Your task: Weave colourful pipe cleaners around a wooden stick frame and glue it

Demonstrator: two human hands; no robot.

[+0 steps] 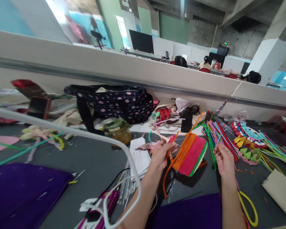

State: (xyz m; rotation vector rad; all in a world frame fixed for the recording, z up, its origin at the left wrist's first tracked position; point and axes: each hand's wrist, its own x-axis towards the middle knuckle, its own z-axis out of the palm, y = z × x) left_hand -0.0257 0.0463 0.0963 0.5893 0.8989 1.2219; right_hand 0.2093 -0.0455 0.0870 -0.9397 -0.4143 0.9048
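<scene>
My left hand point(162, 153) is closed on one end of a piece made of pipe cleaners set side by side point(189, 156). Its bands are orange, pink, green and cream, and loose orange ends stick out above and below. To the right, my right hand point(224, 159) has its fingertips pinched together at a bunch of coloured pipe cleaners point(208, 136). A light blue pipe cleaner point(218, 139) shows at those fingertips; the fingers partly hide the grip. Behind my left hand lie a pair of pliers point(143, 146) and a sheet of paper with writing point(139, 156).
A dotted dark bag point(119, 103) and a glass jar point(116, 130) stand at the back. A white curved tube point(85, 132) crosses the left foreground. A magenta glue gun point(109, 205), purple sheets point(21, 194), a beaded, fringed piece point(249, 135) and a beige box point(280, 190) lie around.
</scene>
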